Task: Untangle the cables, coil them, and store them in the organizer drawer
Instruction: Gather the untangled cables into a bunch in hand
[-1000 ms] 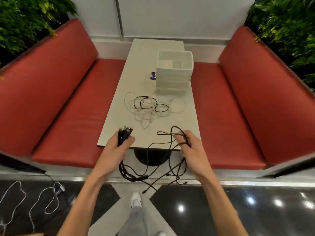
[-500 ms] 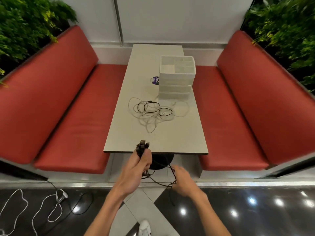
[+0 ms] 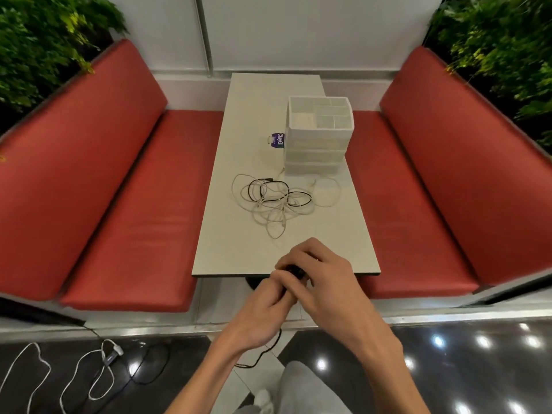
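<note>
I hold the black cable (image 3: 294, 269) between my two hands, just above the near edge of the worktop (image 3: 236, 252). My left hand (image 3: 263, 307) has its fingers curled round the bundle from below. My right hand (image 3: 327, 283) is closed over it from above. Most of the cable is hidden this way, and only a dark lump shows between the fingers. One loose end (image 3: 268, 351) hangs down under my left wrist toward the floor.

I judge that the step in hand is the coiling of this cable. To do it well, the left hand should be the fixed holder. The right hand should lay each loop in the same size, one beside the other, without twist. The hanging end should be drawn up slowly, so that it does not catch on the near edge or make a new knot. The last piece may be wound round the coil to lock it; otherwise I think it can spring open in the drawer.

The other cables (image 3: 277, 201), several white and one black, lie tangled in the middle of the worktop, just in front of the white organizer (image 3: 316, 150), which stands toward the far right side. Its drawers look closed to me, so one hand must become free to pull one out. More cords (image 3: 113, 351) lie on the floor at the left.
</note>
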{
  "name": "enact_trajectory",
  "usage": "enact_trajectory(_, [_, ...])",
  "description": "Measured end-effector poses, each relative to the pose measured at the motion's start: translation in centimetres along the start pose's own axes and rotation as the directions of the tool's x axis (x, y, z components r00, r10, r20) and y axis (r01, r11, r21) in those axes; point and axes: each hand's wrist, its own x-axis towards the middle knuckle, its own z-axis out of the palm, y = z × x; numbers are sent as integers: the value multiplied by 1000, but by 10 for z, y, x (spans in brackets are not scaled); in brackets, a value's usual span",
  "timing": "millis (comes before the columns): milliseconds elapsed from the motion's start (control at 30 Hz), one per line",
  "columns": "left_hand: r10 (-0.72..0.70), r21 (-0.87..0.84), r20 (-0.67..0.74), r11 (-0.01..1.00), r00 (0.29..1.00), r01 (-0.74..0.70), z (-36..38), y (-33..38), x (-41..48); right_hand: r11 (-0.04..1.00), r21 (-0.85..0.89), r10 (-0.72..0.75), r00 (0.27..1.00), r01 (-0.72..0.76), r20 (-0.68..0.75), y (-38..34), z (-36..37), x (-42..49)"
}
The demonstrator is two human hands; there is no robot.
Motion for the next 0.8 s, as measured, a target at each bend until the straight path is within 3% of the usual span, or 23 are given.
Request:
enact_trajectory(233, [-80, -48, 18, 996, 997, 81, -26, -19, 44, 993, -81, -82, 990, 92, 115, 29, 9, 40])
enact_trajectory(467, [-153, -312, 25, 938, 988, 153, -49, -21, 110, 988, -19, -151, 978, 156, 147, 77, 0, 118])
enact_trajectory(633, [-205, -93, 57, 973, 977, 210, -59, -36, 150, 983, 19, -180, 961, 180, 212, 111, 4, 158])
enact_trajectory(800, [-301, -94, -66, 951, 951, 295, -51, -51, 168, 988, 82, -143, 978, 132, 153, 132, 10, 174])
